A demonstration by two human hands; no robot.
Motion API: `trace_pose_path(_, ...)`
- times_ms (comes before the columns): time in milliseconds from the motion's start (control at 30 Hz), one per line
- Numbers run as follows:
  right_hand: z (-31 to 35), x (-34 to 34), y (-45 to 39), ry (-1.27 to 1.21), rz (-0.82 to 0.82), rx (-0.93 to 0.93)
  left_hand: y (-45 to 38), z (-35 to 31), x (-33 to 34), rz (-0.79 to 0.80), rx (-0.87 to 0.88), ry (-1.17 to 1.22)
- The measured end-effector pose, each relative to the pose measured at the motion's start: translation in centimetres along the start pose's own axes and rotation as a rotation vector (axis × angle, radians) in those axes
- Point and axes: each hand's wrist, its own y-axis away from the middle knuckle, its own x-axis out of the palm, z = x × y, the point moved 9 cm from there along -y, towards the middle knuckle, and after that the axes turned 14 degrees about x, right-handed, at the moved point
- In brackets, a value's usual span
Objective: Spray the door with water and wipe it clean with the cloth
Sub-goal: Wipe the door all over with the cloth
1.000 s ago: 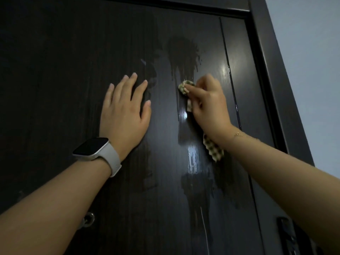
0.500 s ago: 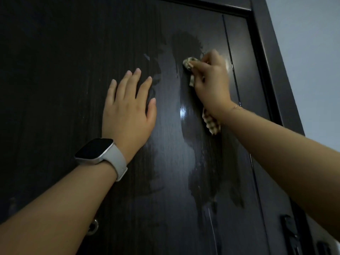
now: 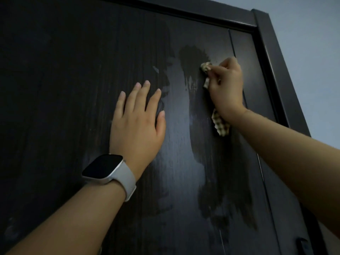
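A dark wood-grain door (image 3: 73, 89) fills the view, with wet streaks (image 3: 217, 172) running down its right half. My right hand (image 3: 227, 89) grips a bunched checked cloth (image 3: 220, 124) and holds it against the door near the top of the wet patch. A corner of the cloth pokes out past the fingers and a tail hangs below the wrist. My left hand (image 3: 138, 122) lies flat on the door with straight fingers, left of the wet area. A white smartwatch (image 3: 108, 170) is on that wrist. No spray bottle is in view.
The dark door frame (image 3: 272, 57) runs along the top and down the right side, with a pale wall (image 3: 312, 52) beyond it. A dark fitting (image 3: 303, 245) shows at the door's lower right edge.
My right hand has carried the cloth upward along the wet streak toward the door's top. The view tilted up. My left hand stayed flat in the same spot.
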Motion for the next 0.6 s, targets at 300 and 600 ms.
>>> trace_pose_path(300, 6.7, 2.8, 2.8, -0.056, 0.106, -0.35, 0.0, -0.1, -0.2, -0.012, 0.008, -0.009)
trace_pose_path(600, 0.5, 1.1, -4.2, 0.055, -0.094, 0.122, -0.1, 0.0, 0.1, -0.007, -0.001, -0.012)
